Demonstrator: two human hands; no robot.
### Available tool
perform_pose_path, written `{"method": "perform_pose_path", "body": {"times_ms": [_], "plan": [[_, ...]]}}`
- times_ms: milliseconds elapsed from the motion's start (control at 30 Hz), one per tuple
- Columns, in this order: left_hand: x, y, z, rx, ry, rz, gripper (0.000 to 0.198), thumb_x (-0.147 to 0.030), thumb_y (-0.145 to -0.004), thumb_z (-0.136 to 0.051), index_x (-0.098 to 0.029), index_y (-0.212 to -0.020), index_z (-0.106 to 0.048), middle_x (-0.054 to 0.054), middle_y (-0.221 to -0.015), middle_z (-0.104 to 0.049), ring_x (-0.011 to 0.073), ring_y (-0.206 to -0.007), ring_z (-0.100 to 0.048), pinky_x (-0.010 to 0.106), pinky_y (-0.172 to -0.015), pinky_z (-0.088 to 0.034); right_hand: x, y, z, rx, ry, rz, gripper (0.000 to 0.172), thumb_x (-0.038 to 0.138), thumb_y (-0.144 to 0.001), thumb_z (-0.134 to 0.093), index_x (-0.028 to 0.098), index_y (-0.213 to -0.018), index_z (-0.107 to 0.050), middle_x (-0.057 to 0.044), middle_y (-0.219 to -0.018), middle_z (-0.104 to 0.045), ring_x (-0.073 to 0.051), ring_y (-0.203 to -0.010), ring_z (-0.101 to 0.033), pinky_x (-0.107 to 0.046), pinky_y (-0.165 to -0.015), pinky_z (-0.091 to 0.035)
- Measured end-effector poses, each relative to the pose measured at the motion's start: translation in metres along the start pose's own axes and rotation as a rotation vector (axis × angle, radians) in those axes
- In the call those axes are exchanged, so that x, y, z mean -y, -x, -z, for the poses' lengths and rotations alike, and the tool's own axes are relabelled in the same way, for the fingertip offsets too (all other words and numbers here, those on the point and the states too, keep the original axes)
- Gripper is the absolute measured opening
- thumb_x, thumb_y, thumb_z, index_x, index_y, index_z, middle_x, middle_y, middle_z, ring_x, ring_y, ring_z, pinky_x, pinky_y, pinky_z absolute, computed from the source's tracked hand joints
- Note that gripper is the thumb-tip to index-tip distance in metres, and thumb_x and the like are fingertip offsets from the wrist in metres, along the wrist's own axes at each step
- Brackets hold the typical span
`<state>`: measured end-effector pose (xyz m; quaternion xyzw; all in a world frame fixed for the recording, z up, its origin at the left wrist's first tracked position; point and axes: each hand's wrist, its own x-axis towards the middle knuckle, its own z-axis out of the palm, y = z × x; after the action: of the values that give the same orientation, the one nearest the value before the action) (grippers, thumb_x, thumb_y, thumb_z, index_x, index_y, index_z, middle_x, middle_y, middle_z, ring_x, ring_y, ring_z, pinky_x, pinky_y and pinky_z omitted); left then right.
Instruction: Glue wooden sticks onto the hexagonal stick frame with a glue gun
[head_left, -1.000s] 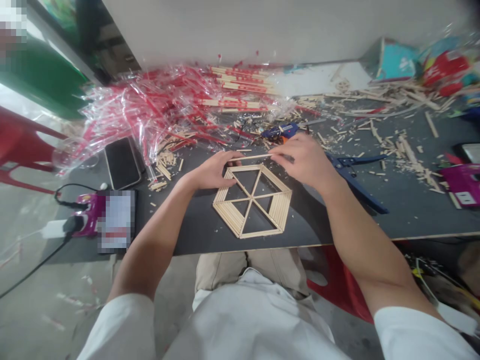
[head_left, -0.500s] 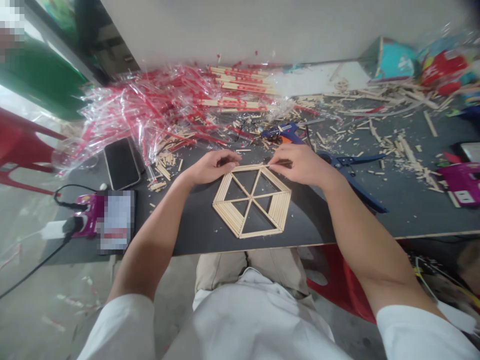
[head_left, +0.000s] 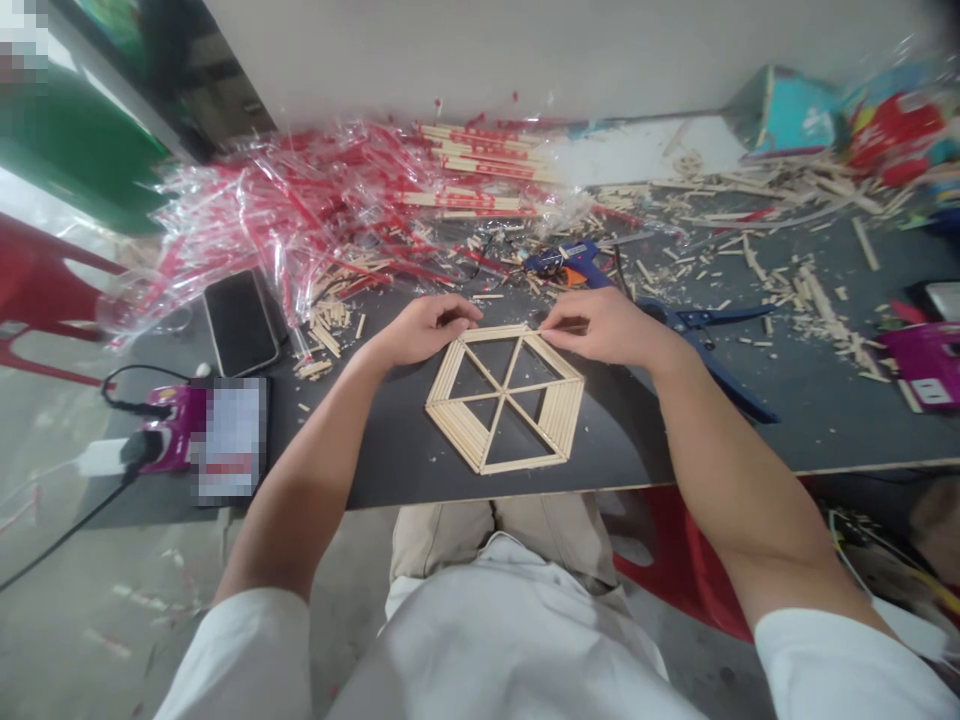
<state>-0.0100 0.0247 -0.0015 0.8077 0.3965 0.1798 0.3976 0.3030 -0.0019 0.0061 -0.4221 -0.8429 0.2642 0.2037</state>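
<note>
A hexagonal frame of pale wooden chopsticks (head_left: 559,420) lies flat on the dark table, with spokes crossing at its centre. Several sticks are layered along some of its sides; the far and near sides have fewer. At the far left corner, my left hand (head_left: 427,328) is closed, thumb and fingertips against the end of the far side. My right hand (head_left: 600,325) pinches the far right corner, fingers curled. Whether the fingertips grip a separate stick on that far side is too small to tell. A blue glue gun (head_left: 577,262) lies just beyond my right hand.
Blue-handled cutters (head_left: 712,345) lie right of my right arm. Red-printed plastic wrappers (head_left: 300,210) heap at the back left, near wrapped chopsticks (head_left: 487,155). Stick offcuts (head_left: 814,300) litter the right. Two phones (head_left: 240,322) and a purple power strip (head_left: 176,430) sit at left.
The fingers of both hands have shifted very slightly at the far side of the frame. The frame stays in nearly the same place; the camera view has moved a little.
</note>
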Motion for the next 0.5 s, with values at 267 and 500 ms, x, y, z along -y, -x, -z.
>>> {"method": "perform_pose_path", "body": {"times_ms": [267,500], "plan": [[0.002,0.0,-0.002,-0.031,0.006,-0.002,0.03,-0.031,-0.1,-0.057,-0.015,-0.118,-0.076,0.008,-0.11,-0.081,0.0176,-0.095,-0.073,0.03,-0.088,-0.055,0.003,0.0,0.0,0.001,0.02,0.002,0.022,0.038,-0.092,-0.063,0.024,-0.08,-0.076,-0.006,-0.081,-0.078,-0.02,-0.074,-0.068,-0.034,-0.071,-0.051],[-0.006,-0.001,-0.013,-0.114,-0.039,-0.049,0.024,-0.036,-0.095,-0.068,-0.018,-0.104,-0.081,0.006,-0.1,-0.079,0.0153,-0.08,-0.066,0.028,-0.078,-0.053,0.005,0.001,0.0,0.004,0.04,-0.006,0.022,0.037,-0.093,-0.063,0.024,-0.081,-0.076,-0.006,-0.083,-0.078,-0.021,-0.075,-0.069,-0.035,-0.07,-0.05]]}}
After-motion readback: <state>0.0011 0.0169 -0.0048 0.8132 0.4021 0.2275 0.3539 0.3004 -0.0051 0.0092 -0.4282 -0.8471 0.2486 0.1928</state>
